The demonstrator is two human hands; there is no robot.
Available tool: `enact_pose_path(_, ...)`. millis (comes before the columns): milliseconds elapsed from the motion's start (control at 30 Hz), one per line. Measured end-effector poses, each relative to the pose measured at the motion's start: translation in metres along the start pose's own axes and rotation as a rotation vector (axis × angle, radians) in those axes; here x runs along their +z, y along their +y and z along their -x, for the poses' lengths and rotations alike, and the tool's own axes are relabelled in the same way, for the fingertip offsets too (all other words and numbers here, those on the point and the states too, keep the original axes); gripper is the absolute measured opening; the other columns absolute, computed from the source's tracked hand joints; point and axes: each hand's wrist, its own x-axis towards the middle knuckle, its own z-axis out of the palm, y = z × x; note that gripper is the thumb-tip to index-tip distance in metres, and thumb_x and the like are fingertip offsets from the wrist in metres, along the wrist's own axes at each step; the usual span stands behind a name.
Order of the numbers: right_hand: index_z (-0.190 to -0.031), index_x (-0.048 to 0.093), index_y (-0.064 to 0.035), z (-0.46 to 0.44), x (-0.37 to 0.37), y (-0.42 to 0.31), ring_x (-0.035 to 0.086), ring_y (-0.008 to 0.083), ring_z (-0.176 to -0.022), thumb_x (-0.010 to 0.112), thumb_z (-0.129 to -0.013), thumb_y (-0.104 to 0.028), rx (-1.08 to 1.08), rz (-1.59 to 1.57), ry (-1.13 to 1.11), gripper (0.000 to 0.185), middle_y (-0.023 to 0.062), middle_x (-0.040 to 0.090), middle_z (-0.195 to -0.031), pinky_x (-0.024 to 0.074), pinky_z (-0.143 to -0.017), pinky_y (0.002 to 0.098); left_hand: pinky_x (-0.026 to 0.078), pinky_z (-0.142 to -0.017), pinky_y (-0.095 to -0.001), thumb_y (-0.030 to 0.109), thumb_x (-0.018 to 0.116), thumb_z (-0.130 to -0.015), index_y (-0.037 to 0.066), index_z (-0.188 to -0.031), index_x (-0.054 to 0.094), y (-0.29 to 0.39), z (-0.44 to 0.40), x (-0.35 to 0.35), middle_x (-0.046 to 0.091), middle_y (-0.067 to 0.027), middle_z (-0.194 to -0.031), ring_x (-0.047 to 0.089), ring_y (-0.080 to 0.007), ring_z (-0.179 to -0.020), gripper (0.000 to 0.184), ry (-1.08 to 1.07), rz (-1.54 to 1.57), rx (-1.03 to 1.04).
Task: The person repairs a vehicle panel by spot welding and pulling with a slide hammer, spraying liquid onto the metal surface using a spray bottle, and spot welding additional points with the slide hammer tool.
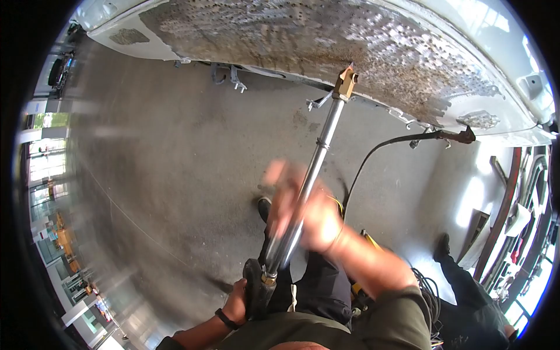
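Observation:
A slide-hammer dent puller (326, 140) slants up from my body to the car panel (233, 35). Its brass-coloured head (346, 83) has a pointed tip that meets the panel's bare, pitted metal. My left hand (236, 301) is wrapped round the black grip at the puller's lower end, close to my waist. Smeared by motion, my right hand (306, 213) is at the middle of the steel shaft, just above the blurred sliding weight (283, 248). Whether its fingers are closed on the shaft does not show.
A black cable with a clamp (465, 135) hangs from the panel's lower right edge. Brackets (236, 79) stick out below the panel. Another person's leg (466, 286) and coiled cables (429, 286) are at the lower right. Long parts lean on a rack (525, 216) at the right.

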Motion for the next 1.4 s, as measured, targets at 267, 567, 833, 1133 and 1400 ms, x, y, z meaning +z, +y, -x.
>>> enact_pose_path(267,-0.142,0.053,0.0047,0.045,0.021,0.051,0.067,0.0156,-0.08,0.066,-0.093,-0.005,0.247,-0.043,0.053,0.052,0.0019,0.06,-0.081,0.0546,-0.079,0.0315,0.055,-0.097,-0.0397,0.048,0.041,-0.107,0.004,-0.128,0.066,-0.013,-0.009,-0.03,0.075,-0.0097,-0.115,0.071,-0.0232,-0.103,0.055,0.01,0.134,-0.061)
enact_pose_path(567,-0.138,0.052,0.0037,0.019,0.01,0.025,0.065,0.0131,-0.082,0.065,-0.096,-0.014,0.2,0.043,0.006,0.048,0.0038,0.066,-0.087,0.0502,-0.078,0.0289,0.06,-0.066,-0.0391,0.056,0.045,-0.103,0.006,-0.116,0.069,0.0,-0.02,-0.006,0.075,-0.0101,-0.093,0.072,-0.0253,-0.071,0.056,0.032,0.128,-0.14)
enact_pose_path(833,-0.139,0.052,0.0034,0.016,0.007,0.018,0.065,0.0122,-0.082,0.065,-0.096,-0.015,0.19,0.038,-0.002,0.049,0.0016,0.065,-0.089,0.0517,-0.078,0.0287,0.06,-0.064,-0.0373,0.054,0.047,-0.104,0.007,-0.109,0.068,0.014,-0.014,0.015,0.073,-0.0066,-0.085,0.07,-0.0221,-0.066,0.052,0.017,0.008,-0.091)
enact_pose_path(1133,-0.141,0.051,0.0067,0.015,0.008,0.018,0.07,0.0166,-0.077,0.065,-0.092,-0.006,0.173,-0.032,0.027,0.052,0.0049,0.064,-0.082,0.0544,-0.076,0.0313,0.059,-0.064,-0.0357,0.055,0.048,-0.103,0.007,-0.109,0.068,0.004,-0.019,0.002,0.072,-0.0068,-0.085,0.07,-0.0211,-0.069,0.052,-0.039,-0.105,-0.005)
enact_pose_path(1400,-0.155,0.031,0.012,-0.053,-0.029,-0.078,0.069,0.0187,-0.072,0.063,-0.097,-0.022,-0.034,0.253,0.075,0.074,0.0086,0.067,-0.079,0.0546,-0.068,0.0294,0.06,-0.069,-0.0386,0.065,0.044,-0.102,0.006,-0.117,0.069,0.003,-0.011,0.005,0.074,-0.0097,-0.093,0.072,-0.0237,-0.074,0.066,-0.004,0.034,-0.015)
